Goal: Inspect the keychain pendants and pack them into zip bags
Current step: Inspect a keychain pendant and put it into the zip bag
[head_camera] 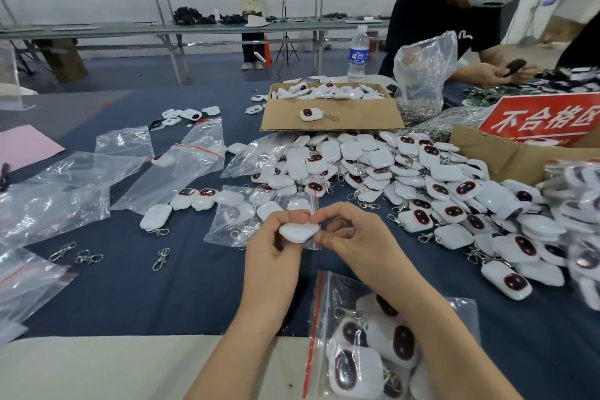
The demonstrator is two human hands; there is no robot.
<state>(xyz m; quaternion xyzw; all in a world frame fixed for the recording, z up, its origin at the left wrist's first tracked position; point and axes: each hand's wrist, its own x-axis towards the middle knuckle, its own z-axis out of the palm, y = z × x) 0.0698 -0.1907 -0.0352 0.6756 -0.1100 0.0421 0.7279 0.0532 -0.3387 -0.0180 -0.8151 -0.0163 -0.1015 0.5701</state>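
While both hands meet over the middle of the tabletop (162, 302), the left hand (276, 237) grips a white pendant (298, 232) in curled fingers and thumb. The right hand (354, 234) pinches the pendant's right end between thumb and forefinger. Just beyond the hands lies a part-filled bag (240, 217), flat, with several pendants and clasps inside. A filled bag (373, 351) with a red zip strip lies at the near edge, partly under the right forearm. A pendant pile (422, 188) spreads from the middle to the right edge. Toward the far edge stands an open box (331, 114) with more pendants. Empty bags (65, 191) lie toward the left edge, with loose clasps (78, 253) beside them.
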